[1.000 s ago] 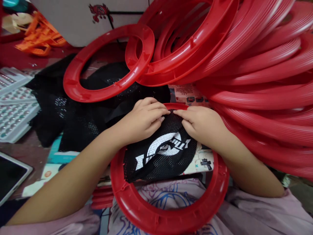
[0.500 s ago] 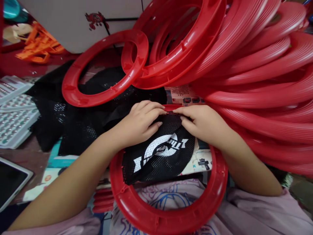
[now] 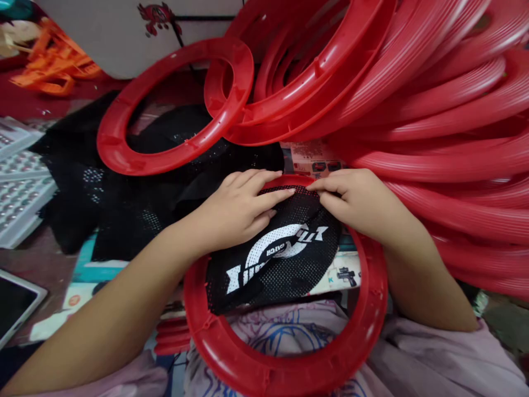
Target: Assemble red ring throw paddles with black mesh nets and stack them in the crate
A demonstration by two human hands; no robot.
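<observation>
A red plastic ring (image 3: 285,372) rests against my lap, its far rim on printed cardboard. Across its far half lies a round black mesh net (image 3: 285,281) with a white printed logo; the near half of the ring has no net over it. My left hand (image 3: 243,207) lies over the net's far left part, fingers stretched out and pressing on the mesh near the rim. At the far rim, a little to the right, my right hand (image 3: 355,201) pinches the net's edge between thumb and forefinger.
Many red rings (image 3: 450,160) are piled at the right and back. One loose red ring (image 3: 140,160) sits on black mesh pieces (image 3: 124,209). White trays (image 3: 25,193) of small round parts, a white-framed tablet-like object (image 3: 20,303) and orange plastic parts (image 3: 58,60) are at left.
My right hand has shifted right along the rim with the net's edge. My left fingers have spread and reach further across the mesh, which lies flatter, showing more of the logo.
</observation>
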